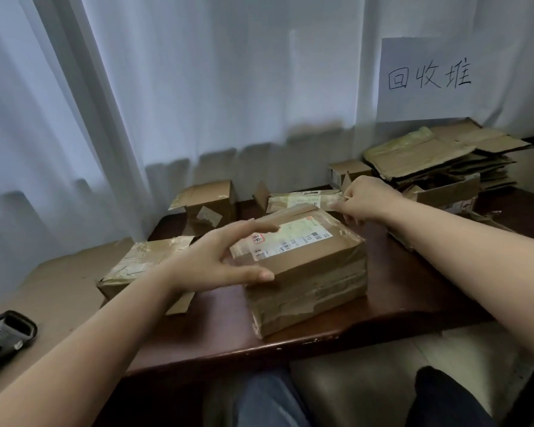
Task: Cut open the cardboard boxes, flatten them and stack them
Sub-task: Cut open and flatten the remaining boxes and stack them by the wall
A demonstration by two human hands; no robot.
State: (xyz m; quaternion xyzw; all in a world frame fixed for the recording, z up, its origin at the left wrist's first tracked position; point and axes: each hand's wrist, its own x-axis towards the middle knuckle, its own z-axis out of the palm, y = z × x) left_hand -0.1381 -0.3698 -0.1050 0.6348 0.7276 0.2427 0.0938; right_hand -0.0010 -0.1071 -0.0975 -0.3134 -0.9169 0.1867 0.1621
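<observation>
Flattened stack (438, 155) lies far right; several boxes remain uncut. Left hand (219, 257) grasps sealed box (305, 266); right hand (367, 200) pinches its tape (336, 197).

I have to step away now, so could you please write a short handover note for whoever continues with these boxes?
Left hand holds the near-left corner of the taped box on the table.
Right hand pinches tape at its far edge.
Done: flattened stack at far right.
Left: this sealed box, another taped box at left, and several opened boxes behind.
</observation>
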